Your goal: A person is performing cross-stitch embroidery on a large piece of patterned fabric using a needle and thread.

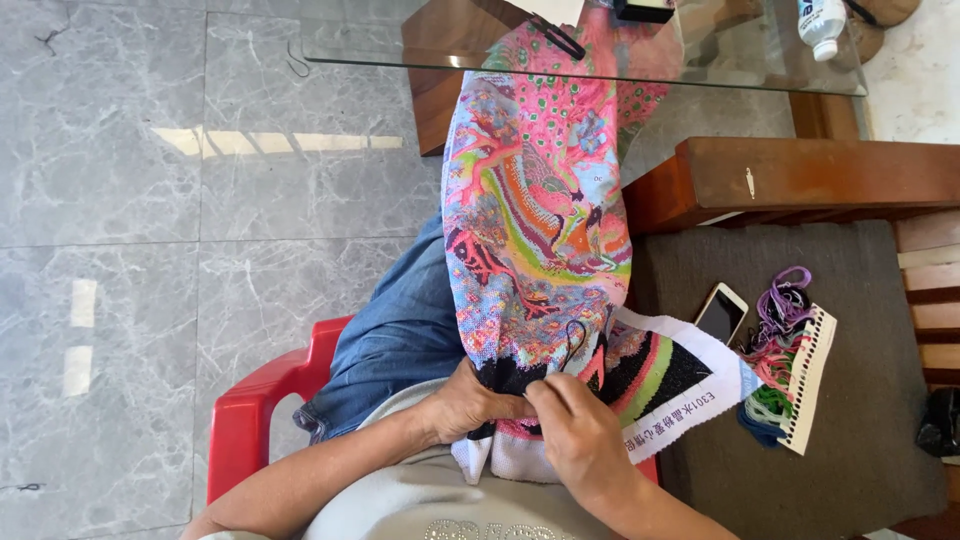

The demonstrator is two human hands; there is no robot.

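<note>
A big cross-stitch cloth (535, 210) with pink, green and blue patterns lies over the person's lap in the middle of the frame, and its top end reaches under the glass bench (740, 60). The left hand (465, 405) grips the cloth's lower edge with its fingers curled around it. The right hand (575, 425) sits just beside it, its fingers pinched on a dark thread (575, 335) that loops up over the cloth. At the right, a phone (721, 312) and a card of coloured threads (790, 365) lie on a grey cushion (860, 420). The person sits on a red chair (255, 410).
</note>
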